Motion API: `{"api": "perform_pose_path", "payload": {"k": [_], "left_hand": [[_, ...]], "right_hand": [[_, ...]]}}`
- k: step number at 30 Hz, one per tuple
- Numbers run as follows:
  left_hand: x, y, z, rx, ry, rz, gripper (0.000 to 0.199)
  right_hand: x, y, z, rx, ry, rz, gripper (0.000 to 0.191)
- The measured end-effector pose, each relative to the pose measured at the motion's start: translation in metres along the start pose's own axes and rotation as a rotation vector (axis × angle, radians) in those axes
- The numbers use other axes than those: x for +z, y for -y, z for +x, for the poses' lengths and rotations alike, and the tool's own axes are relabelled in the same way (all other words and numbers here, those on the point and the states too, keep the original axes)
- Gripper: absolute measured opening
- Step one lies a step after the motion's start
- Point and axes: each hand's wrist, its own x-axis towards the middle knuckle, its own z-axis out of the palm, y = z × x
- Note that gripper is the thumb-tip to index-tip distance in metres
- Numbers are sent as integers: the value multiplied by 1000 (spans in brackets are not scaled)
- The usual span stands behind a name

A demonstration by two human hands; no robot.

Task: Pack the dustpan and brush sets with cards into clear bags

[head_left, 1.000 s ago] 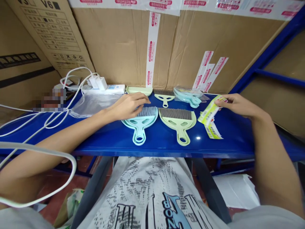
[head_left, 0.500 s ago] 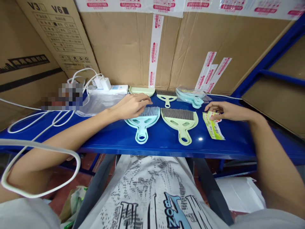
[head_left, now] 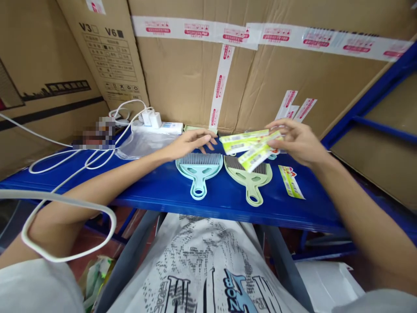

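Observation:
Two or more yellow-green printed cards (head_left: 256,156) are fanned out in my right hand (head_left: 295,141), raised over the table. My left hand (head_left: 192,142) has its fingers apart and holds nothing, just above the blue dustpan and brush set (head_left: 199,174). Beside that set lies a green dustpan and brush set (head_left: 252,184), its bristles partly hidden by the cards. One more yellow-green card (head_left: 291,181) rests on the table to the right. Items behind the held cards are mostly covered.
On the blue table (head_left: 208,208), a white power strip (head_left: 172,127) with chargers, a clear plastic bag (head_left: 143,143) and white cables sit at the left. Cardboard (head_left: 182,82) stands behind. A thick white cable (head_left: 81,256) hangs across my left arm.
My right hand has lifted yellow-green cards and moved left with them, leaving one card on the table. My left hand's fingers have spread. The view has tilted up slightly.

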Motion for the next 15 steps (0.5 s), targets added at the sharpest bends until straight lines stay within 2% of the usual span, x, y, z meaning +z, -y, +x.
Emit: {"api": "perform_pose_path", "payload": {"k": [3, 6, 9, 12, 15], "left_hand": [[2, -4, -1, -64, 28, -188, 56], [0, -6, -1, -75, 87, -145, 55], [-2, -2, 0, -48, 176, 5, 51], [-5, 1, 0, -17, 257, 167, 43], [-15, 3, 0, 8, 236, 298, 37]], "right_hand": [[49, -9, 14, -22, 87, 8, 50], [75, -25, 14, 66, 162, 55, 52], [82, -35, 5, 125, 177, 83, 55], [79, -35, 0, 131, 177, 84, 54], [65, -33, 0, 85, 103, -16, 49]]}}
